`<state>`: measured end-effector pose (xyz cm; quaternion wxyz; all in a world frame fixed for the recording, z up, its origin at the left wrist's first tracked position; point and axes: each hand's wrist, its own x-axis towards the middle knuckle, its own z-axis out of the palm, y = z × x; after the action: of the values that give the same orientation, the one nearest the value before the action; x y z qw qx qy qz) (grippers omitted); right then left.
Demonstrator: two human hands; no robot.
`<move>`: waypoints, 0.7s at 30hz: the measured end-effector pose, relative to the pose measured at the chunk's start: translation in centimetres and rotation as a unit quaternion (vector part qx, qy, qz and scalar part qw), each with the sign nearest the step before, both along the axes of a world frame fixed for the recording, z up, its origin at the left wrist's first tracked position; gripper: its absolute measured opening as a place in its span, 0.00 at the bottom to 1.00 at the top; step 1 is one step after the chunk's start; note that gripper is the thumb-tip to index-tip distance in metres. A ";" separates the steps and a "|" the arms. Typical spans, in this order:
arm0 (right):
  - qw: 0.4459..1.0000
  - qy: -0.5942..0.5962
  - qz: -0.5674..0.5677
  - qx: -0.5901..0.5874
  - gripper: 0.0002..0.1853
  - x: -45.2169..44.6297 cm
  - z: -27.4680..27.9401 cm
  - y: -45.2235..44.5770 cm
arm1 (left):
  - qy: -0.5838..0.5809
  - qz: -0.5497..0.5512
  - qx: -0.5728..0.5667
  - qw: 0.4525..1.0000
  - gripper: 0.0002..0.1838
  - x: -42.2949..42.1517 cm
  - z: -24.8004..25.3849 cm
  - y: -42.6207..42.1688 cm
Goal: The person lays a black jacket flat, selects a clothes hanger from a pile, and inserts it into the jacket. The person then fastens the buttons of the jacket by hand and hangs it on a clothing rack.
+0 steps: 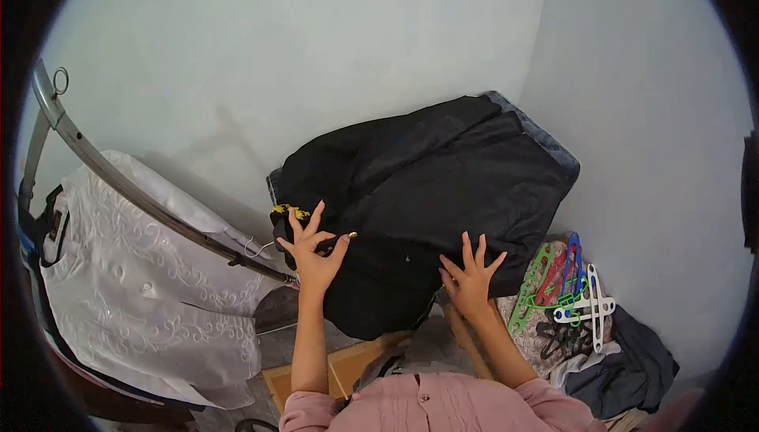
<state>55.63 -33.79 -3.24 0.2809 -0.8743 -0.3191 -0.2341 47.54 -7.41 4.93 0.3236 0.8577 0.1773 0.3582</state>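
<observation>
A black garment (443, 179) with yellow trim (291, 211) at its left edge lies spread in front of me. My left hand (311, 252) is at its left part, thumb and a finger closed in a pinch on the cloth, the other fingers raised. Right by the thumb tip shows a small gold-coloured piece (353, 234), perhaps a button. Farther right, my right hand (472, 280) rests on the garment's near edge with its fingers spread. Blue denim-like cloth (545, 143) shows from under the garment at the far right.
A white embroidered garment (170, 298) hangs at the left beneath a curved metal rail (142, 187). At the right, several plastic hangers (565, 282) lie on patterned cloth, beside dark folded cloth (624, 369). Pale walls (356, 29) stand behind and to the right.
</observation>
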 end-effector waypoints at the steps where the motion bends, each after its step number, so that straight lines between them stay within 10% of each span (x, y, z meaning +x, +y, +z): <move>1: 1.000 -0.004 -0.003 0.000 0.15 0.3 0.5 -0.2 | 0.008 0.013 -0.002 1.000 0.10 0.1 0.1 0.1; 5: 0.998 0.028 -0.051 0.016 0.07 3.6 3.8 -1.0 | 0.160 0.040 0.058 0.985 0.07 0.7 2.2 -1.3; 12: 0.998 -0.050 -0.023 0.036 0.08 5.7 7.6 0.6 | 0.052 -0.183 0.281 0.941 0.12 4.4 4.5 -6.8; 21: 0.990 0.001 -0.133 -0.038 0.26 3.5 1.3 -2.5 | 0.009 -0.107 0.220 0.970 0.09 7.6 5.0 -5.7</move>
<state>59.14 -36.27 -1.93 0.2144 -0.9192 -0.2083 -0.2563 55.10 -13.11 9.92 0.1619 0.9250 0.0042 0.3436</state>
